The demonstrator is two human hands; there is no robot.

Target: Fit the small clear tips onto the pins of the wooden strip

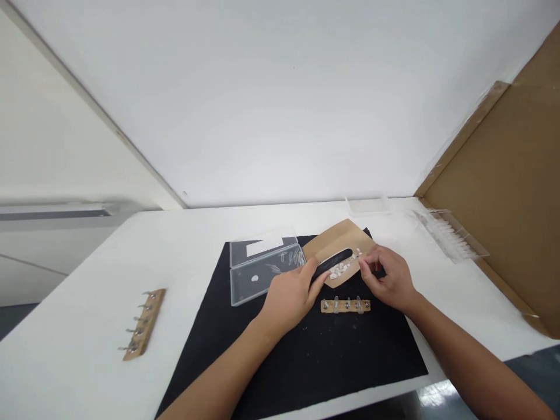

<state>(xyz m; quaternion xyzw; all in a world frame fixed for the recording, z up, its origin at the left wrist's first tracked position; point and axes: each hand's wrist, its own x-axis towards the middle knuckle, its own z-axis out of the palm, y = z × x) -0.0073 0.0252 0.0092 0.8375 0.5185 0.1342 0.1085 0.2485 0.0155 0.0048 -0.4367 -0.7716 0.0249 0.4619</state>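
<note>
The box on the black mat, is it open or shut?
Open: its lid lies folded back behind the tray, and clear bits show inside.

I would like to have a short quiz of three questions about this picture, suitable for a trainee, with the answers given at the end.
1. Which hand grips the long dark object?
2. True or false: the clear plastic case is closed.
3. The brown strip nearer to the right hand lies on:
a) the white table
b) the black mat
c) the brown paper

Key:
1. The left hand.
2. False; it lies open.
3. b
</note>
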